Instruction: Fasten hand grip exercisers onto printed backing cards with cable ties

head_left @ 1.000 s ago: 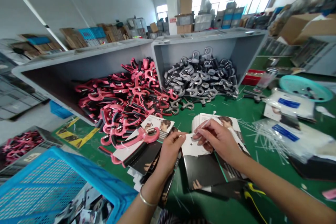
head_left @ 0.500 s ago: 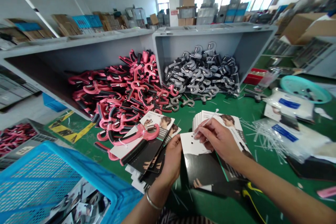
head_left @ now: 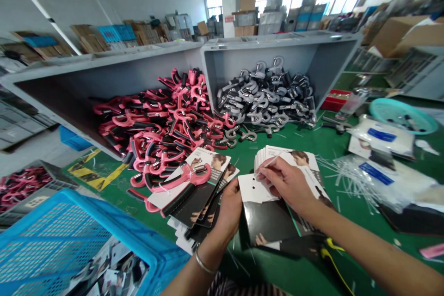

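My left hand (head_left: pixel 229 207) is closed on the left edge of a black and white card (head_left: pixel 265 222), which is tilted over the stack of cards. Two small holes show in the card's white top. My right hand (head_left: pixel 286 182) pinches a thin white cable tie (head_left: pixel 272 161) at the upper hole. Behind it stands a stack of printed cards (head_left: pixel 305 159). Left of my left hand, a pink and black hand gripper tool (head_left: pixel 189 176) rests on fanned cards (head_left: pixel 204 199), with a white tie around its handle.
Grey crates hold pink tools (head_left: pixel 173 111) and grey tools (head_left: pixel 263 95) at the back. A blue basket (head_left: pixel 138 240) stands front left. Loose ties (head_left: pixel 357 185), plastic bags (head_left: pixel 388 185), a teal dish (head_left: pixel 404 113) and yellow-handled cutters (head_left: pixel 333 259) lie at the right.
The cable tie in my right hand has dipped lower toward the card's hole, and its far end now shows less. My left hand still holds the card in nearly the same place.
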A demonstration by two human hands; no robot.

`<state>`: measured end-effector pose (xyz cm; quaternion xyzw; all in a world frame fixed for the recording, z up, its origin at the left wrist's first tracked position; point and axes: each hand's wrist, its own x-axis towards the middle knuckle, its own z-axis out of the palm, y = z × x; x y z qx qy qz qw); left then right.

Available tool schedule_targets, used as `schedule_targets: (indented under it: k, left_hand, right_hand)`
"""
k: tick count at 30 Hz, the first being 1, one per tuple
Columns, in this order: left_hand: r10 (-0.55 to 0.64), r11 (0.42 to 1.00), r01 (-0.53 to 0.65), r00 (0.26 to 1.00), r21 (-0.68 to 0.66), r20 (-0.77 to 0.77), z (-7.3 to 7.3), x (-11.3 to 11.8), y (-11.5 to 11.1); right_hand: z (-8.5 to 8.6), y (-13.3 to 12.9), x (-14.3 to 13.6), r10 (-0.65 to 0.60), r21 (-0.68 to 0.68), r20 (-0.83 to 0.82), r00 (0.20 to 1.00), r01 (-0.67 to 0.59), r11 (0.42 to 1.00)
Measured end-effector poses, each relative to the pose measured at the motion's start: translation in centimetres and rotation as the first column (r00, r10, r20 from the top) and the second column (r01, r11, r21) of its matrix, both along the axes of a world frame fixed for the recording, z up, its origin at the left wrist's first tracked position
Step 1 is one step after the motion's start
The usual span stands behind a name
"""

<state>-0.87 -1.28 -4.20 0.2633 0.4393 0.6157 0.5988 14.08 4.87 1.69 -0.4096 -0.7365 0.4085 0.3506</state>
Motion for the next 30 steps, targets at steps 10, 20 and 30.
schedule_targets:
  k: [10, 20, 30]
  left_hand:
    - [-0.005, 1.000, 0.007, 0.987, 0.009, -0.159, 0.0, -0.9, 0.2]
    - [-0.045, 0.999, 0.044, 0.901, -0.012, -0.431, -1.4, -2.7, -3.4]
    - [-0.016, 0.999, 0.028, 0.961, 0.036, -0.275, -1.1, -0.7, -0.4]
  right_hand:
    - [-0.3, 1.0, 0.0, 0.142, 0.034, 0.038, 0.989, -0.144, 0.989]
    - [-0.4, 1.1, 0.2, 0.139, -0.139, -0.032, 0.990, -0.142, 0.980]
    - [-0.2, 1.4, 0.2, 0.155, 0.047, 0.100, 0.983, -0.161, 0.986]
